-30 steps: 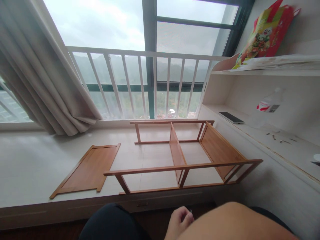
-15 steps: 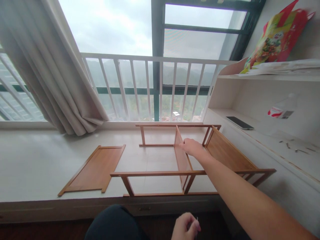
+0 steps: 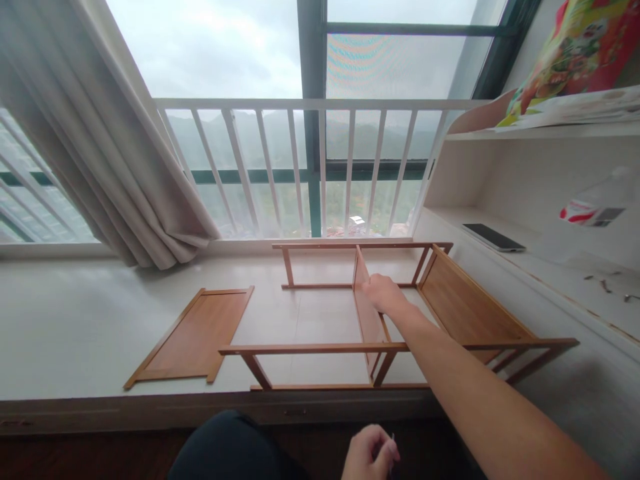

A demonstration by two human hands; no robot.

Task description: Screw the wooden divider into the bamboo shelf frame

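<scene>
Right hand (image 3: 383, 293) reaches out, gripping the top edge of the middle panel (image 3: 367, 317) in the wooden shelf frame (image 3: 395, 347) lying on the window ledge (image 3: 70, 327); left hand (image 3: 370, 453) low near the lap, pinching something small, maybe a screw; loose panel (image 3: 193, 337) flat, left of frame.

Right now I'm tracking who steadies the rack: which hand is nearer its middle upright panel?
Right. The right hand rests on the middle panel of the wooden rack's top edge; the left hand sits low by the lap, pinching something small, well short of it.
</scene>
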